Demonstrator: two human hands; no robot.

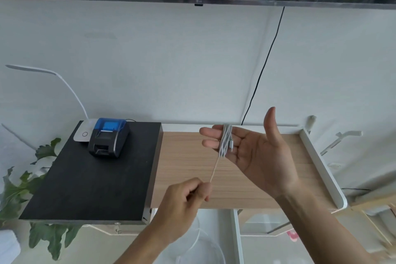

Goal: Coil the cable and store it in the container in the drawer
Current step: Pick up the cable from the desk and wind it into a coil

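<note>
The coiling step looks under way: the left hand point(188, 195), fingers closed, pinches the free run of the cable point(225, 141), taut up to the right hand point(246, 148) just beyond, above the desk point(186, 163). That hand is spread wide, palm up, with the wound loops around its fingers point(209, 130). Next, I judge, another turn must go over those fingers without loosening the loops.

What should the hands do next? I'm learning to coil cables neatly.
Probably carry the left hand around the right hand's fingers once more: the thin white cable already loops them, and a taut tail still runs down to the left hand's pinch.
</note>
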